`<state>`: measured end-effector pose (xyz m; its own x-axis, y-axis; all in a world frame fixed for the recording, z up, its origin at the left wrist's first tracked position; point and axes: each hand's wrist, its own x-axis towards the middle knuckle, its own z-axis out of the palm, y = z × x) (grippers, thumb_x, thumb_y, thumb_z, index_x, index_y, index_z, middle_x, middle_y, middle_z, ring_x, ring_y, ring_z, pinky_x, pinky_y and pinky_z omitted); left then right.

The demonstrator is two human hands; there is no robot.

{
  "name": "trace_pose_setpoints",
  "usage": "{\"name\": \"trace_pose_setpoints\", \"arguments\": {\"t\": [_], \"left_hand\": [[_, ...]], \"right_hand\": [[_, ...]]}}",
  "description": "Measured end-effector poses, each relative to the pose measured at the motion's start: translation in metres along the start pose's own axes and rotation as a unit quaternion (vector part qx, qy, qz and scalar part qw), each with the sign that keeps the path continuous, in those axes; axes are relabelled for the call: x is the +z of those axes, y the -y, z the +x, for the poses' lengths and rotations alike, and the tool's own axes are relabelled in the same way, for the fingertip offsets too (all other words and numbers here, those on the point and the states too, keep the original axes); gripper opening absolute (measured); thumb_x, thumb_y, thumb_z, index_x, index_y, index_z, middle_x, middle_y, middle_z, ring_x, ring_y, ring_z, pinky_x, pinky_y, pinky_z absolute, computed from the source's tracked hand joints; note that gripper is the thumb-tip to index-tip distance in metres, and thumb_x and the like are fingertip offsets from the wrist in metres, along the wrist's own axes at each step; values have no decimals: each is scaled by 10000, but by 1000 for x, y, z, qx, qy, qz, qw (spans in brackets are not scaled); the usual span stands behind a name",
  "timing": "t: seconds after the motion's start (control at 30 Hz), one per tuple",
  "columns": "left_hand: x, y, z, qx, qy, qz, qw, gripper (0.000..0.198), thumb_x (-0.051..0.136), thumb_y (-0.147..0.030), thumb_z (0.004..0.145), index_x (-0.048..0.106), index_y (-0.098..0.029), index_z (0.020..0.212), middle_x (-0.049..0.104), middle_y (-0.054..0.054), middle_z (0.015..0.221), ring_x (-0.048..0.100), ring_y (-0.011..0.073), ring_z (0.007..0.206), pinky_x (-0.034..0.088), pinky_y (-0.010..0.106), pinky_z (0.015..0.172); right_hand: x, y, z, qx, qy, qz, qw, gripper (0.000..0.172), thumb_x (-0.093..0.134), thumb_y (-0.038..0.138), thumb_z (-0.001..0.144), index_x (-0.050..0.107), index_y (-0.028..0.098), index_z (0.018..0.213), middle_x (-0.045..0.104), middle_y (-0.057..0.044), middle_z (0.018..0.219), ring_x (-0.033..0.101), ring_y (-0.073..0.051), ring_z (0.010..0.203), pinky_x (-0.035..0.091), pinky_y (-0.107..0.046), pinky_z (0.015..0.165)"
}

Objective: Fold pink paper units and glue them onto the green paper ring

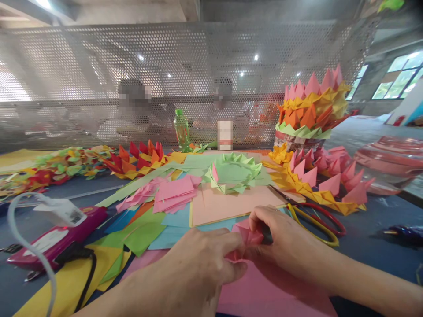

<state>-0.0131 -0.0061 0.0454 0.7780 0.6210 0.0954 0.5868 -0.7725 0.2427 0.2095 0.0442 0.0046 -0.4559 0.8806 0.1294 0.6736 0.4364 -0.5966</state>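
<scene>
Low over the front of the table, both my hands meet at a small piece of folded pink paper point(243, 229). My left hand point(209, 255) pinches its left side between thumb and fingers. On the other side my right hand point(280, 231) has its fingers curled round the paper's right edge; part of the paper is hidden behind the fingers. Beneath them lies a larger pink sheet point(264, 290). Just beyond is a peach-coloured sheet point(228, 204), and on it rests a ring of folded light green paper point(236, 174) with one pink point at its left.
Scissors point(317, 224) with red and yellow handles lie right of my hands. Left are stacked pink paper squares point(175, 193), green sheets point(139, 233) and a magenta power strip point(59, 237). A layered paper flower point(307, 110), a green-capped bottle point(181, 132) and a perforated metal screen point(185, 66) stand behind.
</scene>
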Motion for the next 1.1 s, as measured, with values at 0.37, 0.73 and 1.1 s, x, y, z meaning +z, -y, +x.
{"name": "trace_pose_setpoints", "arguments": {"t": [0.37,0.73,1.1], "left_hand": [[3,0,-3,-1,-9,4,1000,371,518,-20,776,715,-208,1028,693,53,1176,661,233,1017,518,315,883],[1,1,-2,-4,13,17,1000,341,515,-40,800,705,-215,1023,685,25,1187,645,214,1042,520,305,908],[-1,0,-1,-5,6,19,1000,314,492,-79,864,705,-238,1031,698,37,1128,656,197,998,519,274,887]], "right_hand": [[-6,0,5,21,21,3,1000,354,802,451,766,540,214,786,609,26,795,521,-159,708,356,-266,596],[-8,-6,7,-3,23,12,1000,330,726,471,850,552,204,763,626,18,779,527,-159,712,358,-270,614],[-11,-12,9,-37,41,51,997,281,724,451,875,610,206,798,648,24,825,561,-157,789,388,-257,672]]}}
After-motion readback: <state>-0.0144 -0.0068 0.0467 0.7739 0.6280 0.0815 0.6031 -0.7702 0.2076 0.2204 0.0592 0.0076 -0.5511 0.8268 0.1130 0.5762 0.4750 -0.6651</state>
